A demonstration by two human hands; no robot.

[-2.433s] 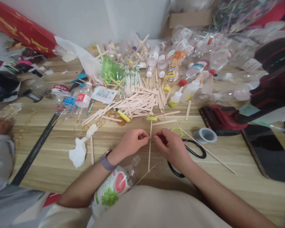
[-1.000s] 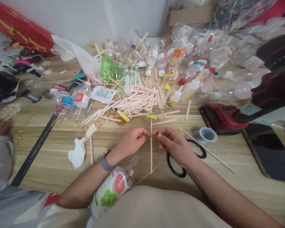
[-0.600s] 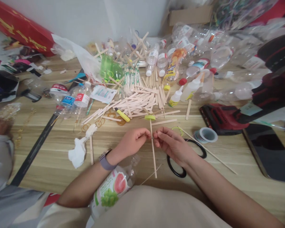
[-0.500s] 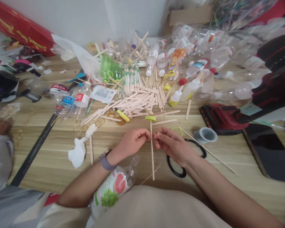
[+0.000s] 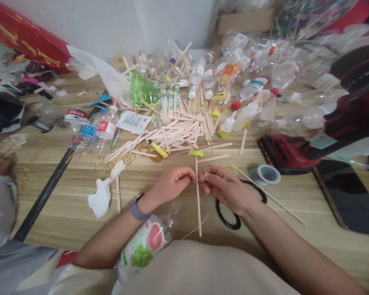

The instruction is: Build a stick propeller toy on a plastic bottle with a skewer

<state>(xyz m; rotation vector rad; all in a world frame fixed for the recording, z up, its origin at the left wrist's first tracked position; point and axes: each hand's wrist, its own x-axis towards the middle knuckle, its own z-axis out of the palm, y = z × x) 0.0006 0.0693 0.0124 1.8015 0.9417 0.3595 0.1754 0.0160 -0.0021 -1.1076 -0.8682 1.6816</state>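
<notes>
Close in front of me stands a thin wooden stick, with a yellow-green bottle cap at its far end. My left hand, a watch on its wrist, is closed with its fingertips at the stick just below the cap. On the other side, the fingers of my right hand are pinched together close to the stick. Whatever they pinch is too small to make out. Black-handled scissors lie partly under my right wrist. A large clear bottle with a fruit label rests beneath my left forearm.
Loose craft sticks are heaped ahead, with a yellow-handled tool before them. Plastic bottles crowd the back. At right are a tape roll, a red-and-black power tool and a phone. Another person's hand shows at far left.
The stick's near end has shifted slightly right and toward me. My right fingertips sit a little farther from the stick. Everything else looks the same.
</notes>
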